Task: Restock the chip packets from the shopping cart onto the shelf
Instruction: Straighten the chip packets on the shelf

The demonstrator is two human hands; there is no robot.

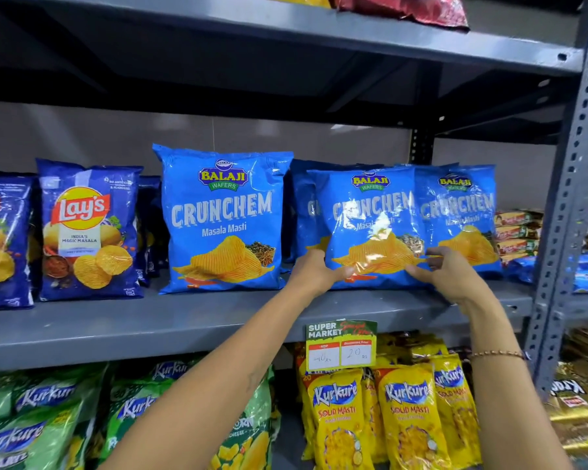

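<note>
Shelf [150, 330], middle tier, left to right. Lay's packets [85, 232]: upright, untouched. Crunchem packet [223, 222]: upright, standing alone. Held packet [370, 225]: set on the shelf, leaning back against others behind it; its lower left corner is pinched by the left hand [314, 271], its lower right edge by the fingers [421, 271] of the right hand [455, 276]. Rightmost packet [462, 215]: overlapped by the held one. Risk: on release, the glossy packet may slide forward or topple, since little depth is left. Cart not seen.

Price tag [341, 346] on edge; bracelet [498, 353]
</note>
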